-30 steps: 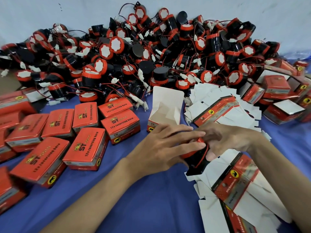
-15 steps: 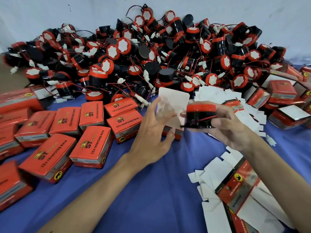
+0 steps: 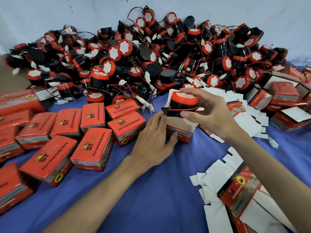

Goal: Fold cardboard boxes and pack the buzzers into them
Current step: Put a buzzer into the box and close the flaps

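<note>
Packing step: right grip (image 3: pixel 213 115) pinches buzzer (image 3: pixel 183 105) above box (image 3: pixel 184 134), left grip (image 3: pixel 151 142) holds box; next needs straight lowering inside.

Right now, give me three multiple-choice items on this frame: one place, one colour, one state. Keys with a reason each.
1. Where is the buzzer that the right hand holds?
A. on the floor
B. just above the open box
C. in a drawer

2. What colour is the cloth under the work?
A. blue
B. green
C. grey

3. What state is the open box in?
A. flaps closed
B. flattened
C. top open, gripped by the left hand

Key:
1 B, the buzzer hangs over the box's white inside.
2 A, blue shows between the arms.
3 C, the white inside shows and the thumb presses the red front.
</note>
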